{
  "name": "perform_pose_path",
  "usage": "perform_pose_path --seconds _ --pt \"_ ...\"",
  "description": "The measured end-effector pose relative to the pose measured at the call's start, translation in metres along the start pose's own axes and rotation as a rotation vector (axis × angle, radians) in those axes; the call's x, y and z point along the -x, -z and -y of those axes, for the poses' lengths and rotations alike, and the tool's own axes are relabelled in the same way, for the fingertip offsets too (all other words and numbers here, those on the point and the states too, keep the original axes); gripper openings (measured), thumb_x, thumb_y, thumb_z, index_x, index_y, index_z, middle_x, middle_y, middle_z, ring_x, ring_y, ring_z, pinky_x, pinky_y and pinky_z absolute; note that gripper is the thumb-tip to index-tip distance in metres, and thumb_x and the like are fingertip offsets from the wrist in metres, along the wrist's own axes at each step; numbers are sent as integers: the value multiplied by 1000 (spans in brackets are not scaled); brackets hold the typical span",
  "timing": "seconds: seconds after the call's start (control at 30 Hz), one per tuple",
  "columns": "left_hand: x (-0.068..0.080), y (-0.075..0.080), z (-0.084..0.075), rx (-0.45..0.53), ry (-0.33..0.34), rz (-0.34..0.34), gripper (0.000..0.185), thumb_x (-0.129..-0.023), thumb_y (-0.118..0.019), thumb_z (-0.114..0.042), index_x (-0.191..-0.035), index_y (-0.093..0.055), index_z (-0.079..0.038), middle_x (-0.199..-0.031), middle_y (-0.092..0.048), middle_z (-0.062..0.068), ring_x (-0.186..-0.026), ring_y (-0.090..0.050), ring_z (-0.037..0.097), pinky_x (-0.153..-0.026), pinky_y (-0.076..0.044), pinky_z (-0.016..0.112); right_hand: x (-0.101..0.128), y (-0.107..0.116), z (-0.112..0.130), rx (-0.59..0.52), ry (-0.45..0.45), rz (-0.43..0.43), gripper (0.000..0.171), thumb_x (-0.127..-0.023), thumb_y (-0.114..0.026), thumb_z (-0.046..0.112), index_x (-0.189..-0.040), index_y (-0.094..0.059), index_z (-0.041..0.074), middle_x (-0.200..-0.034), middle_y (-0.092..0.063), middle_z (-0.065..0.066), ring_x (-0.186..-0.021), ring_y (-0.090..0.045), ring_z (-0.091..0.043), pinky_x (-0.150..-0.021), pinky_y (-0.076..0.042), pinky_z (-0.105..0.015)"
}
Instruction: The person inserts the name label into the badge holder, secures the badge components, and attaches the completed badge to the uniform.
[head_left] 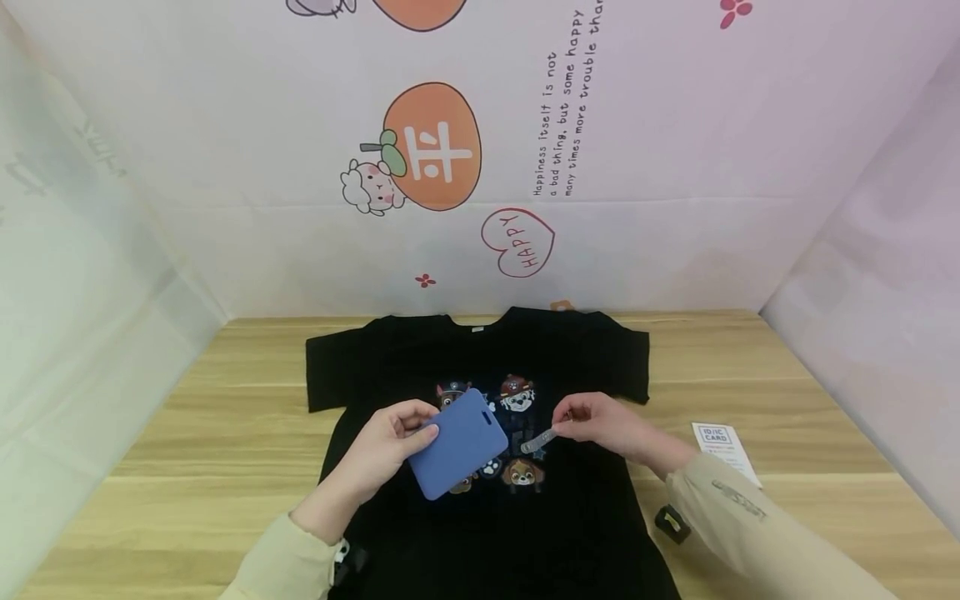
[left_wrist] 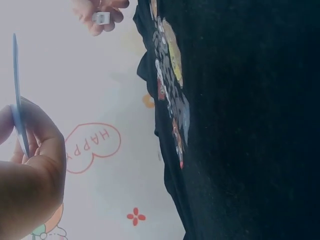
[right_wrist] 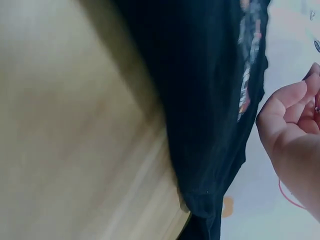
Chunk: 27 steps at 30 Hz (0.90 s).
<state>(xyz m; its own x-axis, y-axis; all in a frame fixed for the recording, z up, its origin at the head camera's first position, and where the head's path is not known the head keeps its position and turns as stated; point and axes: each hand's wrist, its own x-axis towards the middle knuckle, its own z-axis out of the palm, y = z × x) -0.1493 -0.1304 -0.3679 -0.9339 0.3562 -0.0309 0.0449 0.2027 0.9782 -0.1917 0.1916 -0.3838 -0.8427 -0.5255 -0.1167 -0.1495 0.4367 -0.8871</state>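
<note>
My left hand [head_left: 393, 442] grips a blue card holder [head_left: 459, 446] by its left edge, the thumb across its face. The holder is tilted, with a slot near its upper right end. In the left wrist view the holder [left_wrist: 18, 85] appears edge-on between thumb and fingers. To its right, my right hand [head_left: 600, 423] pinches a short clear badge strap [head_left: 538, 442], which points toward the holder but stands apart from it. The pinched end is mostly hidden by the fingers. Both hands are over a black T-shirt [head_left: 585, 517] with cartoon dog prints.
A white paper card printed ID/IC CARD [head_left: 727, 450] lies on the wooden table [head_left: 810, 417] at the right, partly behind the right sleeve. A small black object [head_left: 672, 524] lies below it. Printed white cloth [head_left: 645, 208] walls in the back and sides.
</note>
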Motion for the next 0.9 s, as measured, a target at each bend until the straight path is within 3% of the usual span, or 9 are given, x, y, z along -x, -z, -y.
perform_pose_path --seconds 0.27,0.53,0.9 --pt "1 2 2 -1 13 2 20 -95 -55 -8 -108 -58 6 -93 -64 10 -80 -59 15 -72 -51 26 -16 1 -4 114 -10 69 13 -90 -64 13 -88 -64 0 -75 -56 1 -70 -45 -14 -64 -40 -27" --pt "0 3 5 -1 16 1 21 -95 -55 -9 -108 -58 6 -94 -65 10 -80 -59 15 -72 -51 26 -26 0 -5 252 31 110 11 -85 -69 12 -81 -64 3 -69 -54 4 -62 -43 -9 -57 -39 -22" --pt "0 2 7 20 8 26 23 -95 -55 -10 -109 -57 8 -92 -64 7 -79 -59 13 -71 -51 25 -36 -5 -12 387 -39 -19 21 -77 -77 9 -85 -57 6 -69 -57 2 -64 -51 -10 -59 -44 -26"
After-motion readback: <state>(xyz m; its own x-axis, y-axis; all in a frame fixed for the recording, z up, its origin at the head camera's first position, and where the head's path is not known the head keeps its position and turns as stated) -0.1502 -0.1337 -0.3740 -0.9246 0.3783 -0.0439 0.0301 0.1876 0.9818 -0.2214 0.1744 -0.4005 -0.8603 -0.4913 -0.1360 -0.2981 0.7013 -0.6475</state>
